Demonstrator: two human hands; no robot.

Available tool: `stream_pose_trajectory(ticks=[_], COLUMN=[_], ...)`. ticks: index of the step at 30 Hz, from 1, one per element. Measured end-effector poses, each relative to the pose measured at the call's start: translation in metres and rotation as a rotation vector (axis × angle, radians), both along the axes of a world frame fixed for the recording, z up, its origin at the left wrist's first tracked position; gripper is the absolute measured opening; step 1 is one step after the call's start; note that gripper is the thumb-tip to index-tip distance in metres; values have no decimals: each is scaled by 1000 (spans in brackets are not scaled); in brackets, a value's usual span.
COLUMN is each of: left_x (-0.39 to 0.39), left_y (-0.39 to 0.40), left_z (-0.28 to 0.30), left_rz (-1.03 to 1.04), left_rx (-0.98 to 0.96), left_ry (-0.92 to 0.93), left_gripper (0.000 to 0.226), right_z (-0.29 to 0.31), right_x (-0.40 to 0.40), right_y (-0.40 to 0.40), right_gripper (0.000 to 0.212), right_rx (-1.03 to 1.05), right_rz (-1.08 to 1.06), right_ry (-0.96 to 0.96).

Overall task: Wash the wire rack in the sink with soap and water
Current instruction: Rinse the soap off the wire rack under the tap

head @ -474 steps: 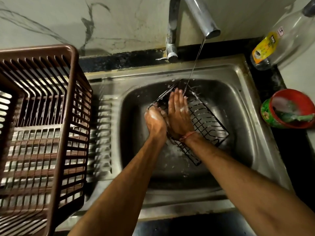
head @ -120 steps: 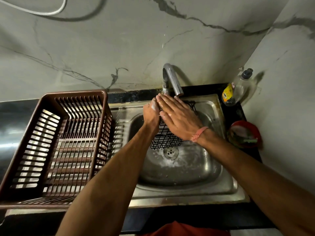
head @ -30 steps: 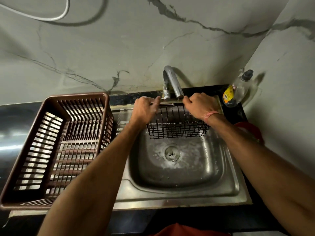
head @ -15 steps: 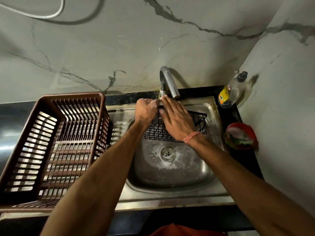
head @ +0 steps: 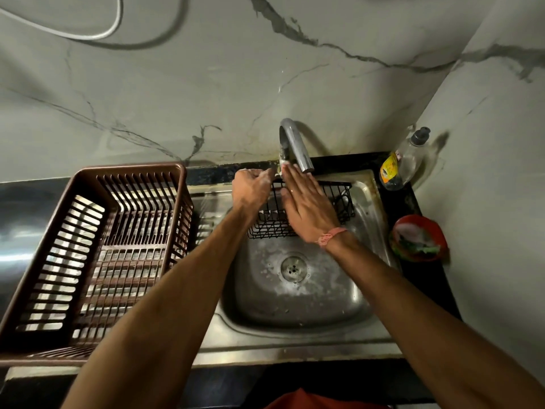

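A: How far along did the washing look?

B: Well into it, by my reading. The wire rack was in the sink, propped at the back under the faucet, its far edge up near the rim and its lower edge down in the basin. White suds lay around the drain, so soap had clearly been used. I judged this a rubbing or rinsing pass. I could not tell whether water was running from the spout.

A: And what was left?

B: Probably a final rinse, then setting the rack to dry. The brown plastic basket stood just beside the sink on the surface, a likely place for it, though that is only a guess.

A: How were the hands placed?

B: The left hand was at the rack's upper left corner, fingers curled; its grip seemed to pinch the top wire, with foam on the knuckles. The right hand lay flat across the rack, fingers straight and spread slightly, fingertips reaching the faucet's base. It pressed on the wires rather than clasping them.

A: Anything else nearby?

B: A soap bottle in the corner, and a red bowl with a scrubber on the right, both untouched.
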State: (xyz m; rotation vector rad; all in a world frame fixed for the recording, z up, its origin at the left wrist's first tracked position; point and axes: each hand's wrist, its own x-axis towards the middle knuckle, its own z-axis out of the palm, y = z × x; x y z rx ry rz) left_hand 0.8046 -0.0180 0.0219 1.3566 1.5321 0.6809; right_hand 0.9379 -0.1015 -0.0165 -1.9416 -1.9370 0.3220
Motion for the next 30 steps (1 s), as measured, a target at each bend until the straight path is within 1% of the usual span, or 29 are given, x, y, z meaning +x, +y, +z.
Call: stream_pose_trajectory(ticks=[2, 5, 7, 9, 11, 12, 14, 15, 16, 19, 22, 23, 24, 26, 27, 29, 30], left_x=[-8, -18, -16, -5, 7, 9, 11, 11, 11, 17, 18, 16, 12, 1, -4, -7, -6], left_y=[1, 7, 8, 5, 2, 2, 1, 0, -2, -8, -4, -1, 2, 9, 13, 16, 15], left_z=[-1, -2, -1, 2, 3, 1, 2, 2, 1, 3, 7, 9, 11, 8, 4, -4, -7], left_rz=[30, 66, 56, 7, -54, -84, -121, -142, -161, -192, -317, -359, -385, -366, -342, -298, -259], left_rx=[-1, 15, 24, 22, 41, 48, 54, 58, 58, 42, 72, 85, 111, 159, 141, 58, 27], left_ry=[1, 24, 37, 54, 88, 91, 82, 82, 67, -63, -69, -34, 27, 140, 157, 169, 182], left_gripper=[48, 47, 46, 46, 45, 42, 41, 42, 44, 52, 64, 64, 64, 62, 60, 54, 52], right_z=[-7, -15, -12, -6, 3, 9, 19, 23, 25, 30, 34, 35, 36, 38, 38, 33, 30], right_x=[24, 45, 31, 4, -16, -18, -14, -10, -6, 3, 18, 25, 31, 41, 44, 43, 39], right_y=[0, -3, -4, -3, 0, 3, 8, 11, 14, 21, 27, 29, 30, 30, 28, 26, 26], right_gripper=[63, 67, 71, 70, 61, 53, 33, 27, 28, 48, 50, 49, 48, 44, 43, 51, 49], right_rx=[-90, -225, -201, -66, 77, 126, 130, 99, 80, 66, 5, -19, -33, -52, -73, -99, -105], right_rz=[-87, -189, -206, -153, -78, -78, -139, -189, -252, -432, -519, -565, -615, -713, -750, -768, -758], right_ry=[36, 68, 50, 51, 75, 121, 302, 362, 369, 356, 392, 464, 584, 852, 934, 1037, 1037])
